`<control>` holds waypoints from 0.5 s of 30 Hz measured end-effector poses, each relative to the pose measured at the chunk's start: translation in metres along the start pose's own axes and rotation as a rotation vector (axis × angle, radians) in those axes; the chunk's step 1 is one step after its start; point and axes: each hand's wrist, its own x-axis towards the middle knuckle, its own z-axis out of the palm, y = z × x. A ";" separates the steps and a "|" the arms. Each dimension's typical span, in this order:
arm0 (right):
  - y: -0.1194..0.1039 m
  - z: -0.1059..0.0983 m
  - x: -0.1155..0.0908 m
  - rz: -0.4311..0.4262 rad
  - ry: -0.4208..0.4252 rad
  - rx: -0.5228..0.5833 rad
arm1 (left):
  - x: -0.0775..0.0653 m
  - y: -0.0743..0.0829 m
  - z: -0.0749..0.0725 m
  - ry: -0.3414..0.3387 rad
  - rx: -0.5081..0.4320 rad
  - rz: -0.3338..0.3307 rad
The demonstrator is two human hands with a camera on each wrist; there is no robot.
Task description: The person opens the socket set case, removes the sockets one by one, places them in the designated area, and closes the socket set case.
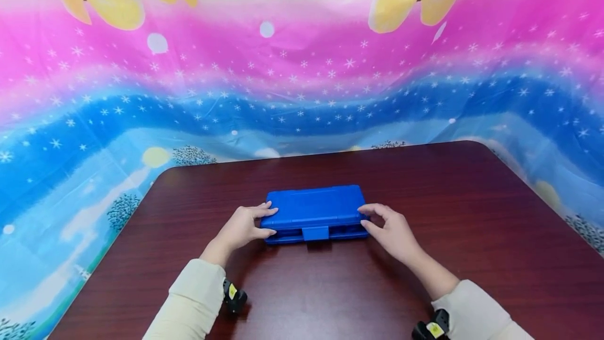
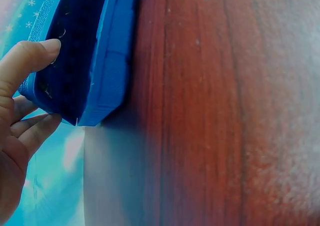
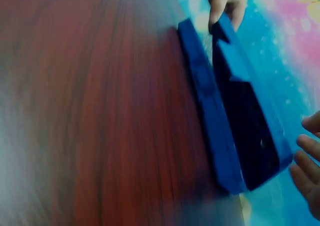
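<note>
A blue plastic case point(image 1: 311, 208) sits on the table, its lid partly raised and a dark gap along the front. From the lid's front edge hangs a flap latch point(image 1: 315, 233). My left hand point(image 1: 241, 224) grips the lid's left end, with the thumb at the front edge and fingers on the top and side. At the other end is my right hand point(image 1: 395, 232), thumb and fingers spread beside the lid's right corner. In the right wrist view, its fingers point(image 3: 307, 168) are relaxed close to that corner. The case's inside is dark, with small shiny marks.
The dark red-brown wooden table point(image 1: 325, 287) has rounded far corners. Behind it hangs a printed cloth point(image 1: 302, 77) in pink and blue with snowflakes. A small black device point(image 1: 233, 296) is strapped at each sleeve cuff.
</note>
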 end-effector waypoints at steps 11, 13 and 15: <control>0.023 -0.001 0.014 -0.127 -0.147 -0.168 | -0.001 0.003 -0.005 -0.016 -0.018 0.004; 0.024 -0.001 0.015 -0.150 -0.146 -0.169 | -0.002 0.005 -0.006 -0.012 -0.018 -0.001; 0.025 -0.001 0.015 -0.167 -0.142 -0.156 | -0.003 0.005 -0.006 0.000 -0.014 0.003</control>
